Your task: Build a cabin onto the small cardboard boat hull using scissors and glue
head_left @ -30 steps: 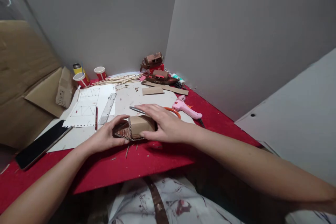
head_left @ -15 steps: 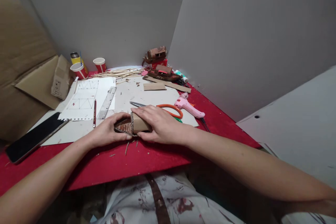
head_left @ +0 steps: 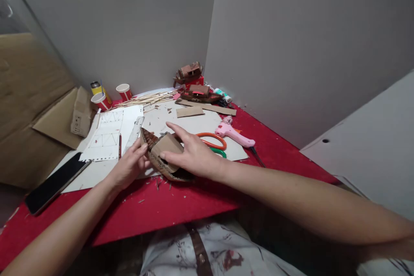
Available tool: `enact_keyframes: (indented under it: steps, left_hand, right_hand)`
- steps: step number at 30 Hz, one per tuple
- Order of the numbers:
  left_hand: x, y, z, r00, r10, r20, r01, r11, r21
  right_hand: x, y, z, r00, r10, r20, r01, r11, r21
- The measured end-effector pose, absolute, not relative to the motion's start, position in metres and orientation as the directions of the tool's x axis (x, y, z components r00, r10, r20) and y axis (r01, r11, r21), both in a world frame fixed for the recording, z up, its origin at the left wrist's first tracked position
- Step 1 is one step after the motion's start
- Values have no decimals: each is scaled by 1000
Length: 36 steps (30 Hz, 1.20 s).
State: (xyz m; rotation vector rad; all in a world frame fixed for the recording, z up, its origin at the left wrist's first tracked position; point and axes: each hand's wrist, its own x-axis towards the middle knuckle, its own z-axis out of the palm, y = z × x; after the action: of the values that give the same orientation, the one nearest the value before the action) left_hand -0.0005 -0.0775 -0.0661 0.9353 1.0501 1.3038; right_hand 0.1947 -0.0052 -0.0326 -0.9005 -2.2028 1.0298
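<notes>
A small cardboard model boat (head_left: pixel 160 167) is tilted above the front of the table, its pointed end up and to the left. A bent piece of plain cardboard (head_left: pixel 165 144) sits over its middle like a cabin roof. My left hand (head_left: pixel 132 161) is closed around the pointed end, fingers and thumb at the hull's side. My right hand (head_left: pixel 200 155) lies across the cardboard roof, thumb on its near face and index finger stretched out beyond it; its other fingers are hidden. Orange-handled scissors (head_left: pixel 211 140) lie right behind my right hand, along with a green handle (head_left: pixel 218 152).
A pink glue gun (head_left: pixel 234 133) with its cord lies at right. Behind are thin wooden sticks (head_left: pixel 152 99), cardboard strips (head_left: pixel 190 112), two finished model boats (head_left: pixel 202 92) and paper cups (head_left: pixel 123 92). At left are a drawing sheet (head_left: pixel 106 138), a ruler (head_left: pixel 133 133), a phone (head_left: pixel 58 183) and a cardboard box (head_left: pixel 29 116).
The boat has turned and tilted, so its hull side now shows. My right index finger has lifted away from the cardboard roof, and my left hand has shifted slightly left. The camera view has tilted.
</notes>
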Motion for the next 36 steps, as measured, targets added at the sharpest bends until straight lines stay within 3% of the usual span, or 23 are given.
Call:
enact_keyframes:
  steps: [7, 11, 18, 26, 32, 36]
  left_hand:
    - [9, -76, -47, -113, 927, -357, -581, 230, 781]
    - [-3, -73, -42, -118, 861, -495, -619, 326, 714]
    - [4, -64, -36, 59, 853, -519, -581, 453, 677]
    - [27, -47, -37, 325, 775, -543, -483, 629, 609]
    - [33, -47, -49, 346, 772, -533, -498, 633, 593]
    - [31, -48, -50, 267, 832, -486, -519, 549, 655]
  right_hand:
    - [188, -3, -25, -698, 692, 184, 240, 469, -850]
    - [197, 14, -30, -681, 684, 261, 125, 460, -879]
    - [206, 30, -36, -654, 703, 279, 68, 422, -904]
    - [217, 43, -27, -703, 708, 65, 111, 200, -974]
    - [223, 50, -27, -622, 783, -24, 158, 96, -983]
    - [228, 59, -22, -603, 798, -23, 167, 97, -981]
